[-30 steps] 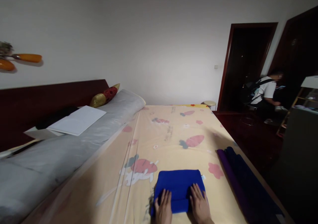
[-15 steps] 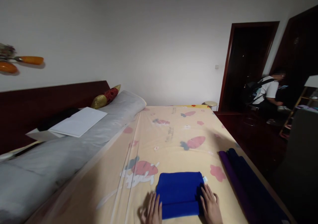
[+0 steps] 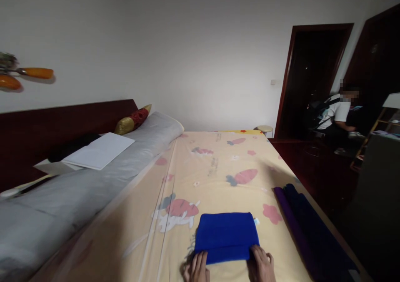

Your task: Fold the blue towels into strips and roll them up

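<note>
A folded blue cloth (image 3: 226, 232) lies flat on the patterned bed sheet (image 3: 218, 194), with a fold line running across its near part. A small white tag (image 3: 256, 221) sticks out at its right side. My left hand (image 3: 198, 267) grips the near left corner, its fingers curled over the edge and the thumb mostly hidden. At the near right corner, my right hand (image 3: 262, 263) pinches the cloth with bent fingers. Farther right, a purple cloth (image 3: 289, 223) and a dark navy cloth (image 3: 315, 232) lie lengthwise along the bed's edge.
A long grey pillow (image 3: 115, 178) bears white papers (image 3: 101, 150) on the left, before a dark headboard (image 3: 62, 117). Beyond the bed stands a round stool (image 3: 265, 129). A seated person (image 3: 339, 111) with a backpack is by the doors, near a shelf (image 3: 379, 119).
Both hands have drawn back toward the cloth's near corners, and their fingers have curled onto its near edge. The blue cloth keeps its place on the sheet.
</note>
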`<action>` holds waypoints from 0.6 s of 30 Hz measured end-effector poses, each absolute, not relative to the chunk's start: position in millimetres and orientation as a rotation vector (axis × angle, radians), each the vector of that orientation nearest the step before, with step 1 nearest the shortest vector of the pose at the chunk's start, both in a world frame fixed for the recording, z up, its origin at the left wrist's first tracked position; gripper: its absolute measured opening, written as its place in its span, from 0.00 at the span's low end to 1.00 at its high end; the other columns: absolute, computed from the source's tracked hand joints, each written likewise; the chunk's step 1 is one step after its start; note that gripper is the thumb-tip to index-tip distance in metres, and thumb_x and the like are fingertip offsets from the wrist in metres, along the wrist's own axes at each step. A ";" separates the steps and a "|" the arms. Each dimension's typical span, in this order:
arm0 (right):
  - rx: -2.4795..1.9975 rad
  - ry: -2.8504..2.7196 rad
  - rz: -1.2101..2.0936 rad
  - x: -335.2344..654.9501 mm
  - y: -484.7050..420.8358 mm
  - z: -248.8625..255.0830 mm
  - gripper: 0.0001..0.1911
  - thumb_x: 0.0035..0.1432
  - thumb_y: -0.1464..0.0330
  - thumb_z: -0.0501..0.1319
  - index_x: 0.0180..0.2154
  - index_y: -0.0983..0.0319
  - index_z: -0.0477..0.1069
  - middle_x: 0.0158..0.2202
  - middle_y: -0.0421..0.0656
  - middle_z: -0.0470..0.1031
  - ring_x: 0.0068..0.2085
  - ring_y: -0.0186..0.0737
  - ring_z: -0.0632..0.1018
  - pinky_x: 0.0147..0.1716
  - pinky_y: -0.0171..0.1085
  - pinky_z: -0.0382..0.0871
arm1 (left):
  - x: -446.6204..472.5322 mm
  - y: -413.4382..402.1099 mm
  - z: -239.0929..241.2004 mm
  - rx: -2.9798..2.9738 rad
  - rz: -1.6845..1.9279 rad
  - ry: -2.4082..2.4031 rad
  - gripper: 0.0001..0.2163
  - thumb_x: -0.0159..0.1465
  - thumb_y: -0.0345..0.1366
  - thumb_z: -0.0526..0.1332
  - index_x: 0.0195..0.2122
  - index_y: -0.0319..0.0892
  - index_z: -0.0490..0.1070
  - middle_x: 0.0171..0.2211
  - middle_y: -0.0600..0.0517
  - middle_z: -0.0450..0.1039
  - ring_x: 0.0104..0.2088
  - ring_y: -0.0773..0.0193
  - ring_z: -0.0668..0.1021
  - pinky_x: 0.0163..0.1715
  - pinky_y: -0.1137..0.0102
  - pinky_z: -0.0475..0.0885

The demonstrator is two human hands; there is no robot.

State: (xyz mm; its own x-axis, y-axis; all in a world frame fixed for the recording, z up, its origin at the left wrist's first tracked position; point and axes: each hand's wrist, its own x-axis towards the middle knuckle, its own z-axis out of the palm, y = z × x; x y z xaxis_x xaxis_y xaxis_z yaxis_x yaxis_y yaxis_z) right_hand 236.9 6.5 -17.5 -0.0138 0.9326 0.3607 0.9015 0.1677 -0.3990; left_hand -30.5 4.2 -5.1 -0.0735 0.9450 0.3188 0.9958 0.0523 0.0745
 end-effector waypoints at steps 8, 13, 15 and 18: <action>-1.896 -2.035 0.450 246.0 37.6 46.0 0.18 0.55 0.69 0.49 0.41 0.59 0.74 0.41 0.48 0.78 0.47 0.50 0.75 0.51 0.50 0.59 | -47.4 34.2 26.8 -2.222 -0.174 -2.308 0.23 0.61 0.27 0.45 0.54 0.45 0.70 0.53 0.49 0.75 0.59 0.56 0.69 0.62 0.53 0.49; -1.795 -2.078 0.472 200.7 31.9 33.1 0.25 0.53 0.69 0.53 0.53 0.59 0.69 0.56 0.47 0.71 0.58 0.51 0.68 0.60 0.51 0.50 | -3.9 37.4 21.6 -2.478 -0.122 -2.257 0.25 0.62 0.30 0.45 0.60 0.49 0.62 0.62 0.51 0.64 0.63 0.59 0.64 0.63 0.55 0.52; -1.666 -2.130 0.544 184.6 30.9 25.6 0.25 0.58 0.64 0.51 0.57 0.53 0.65 0.59 0.41 0.67 0.60 0.48 0.66 0.61 0.50 0.51 | 11.9 39.3 19.3 -2.706 -0.168 -2.068 0.24 0.64 0.34 0.44 0.62 0.53 0.56 0.64 0.55 0.59 0.63 0.62 0.62 0.64 0.59 0.54; -1.651 -2.135 0.496 190.1 34.3 14.2 0.25 0.64 0.55 0.46 0.60 0.51 0.60 0.62 0.39 0.62 0.63 0.48 0.62 0.62 0.53 0.52 | 5.5 41.3 18.0 -2.681 -0.223 -2.011 0.23 0.66 0.42 0.43 0.63 0.54 0.54 0.65 0.57 0.56 0.64 0.61 0.61 0.63 0.58 0.57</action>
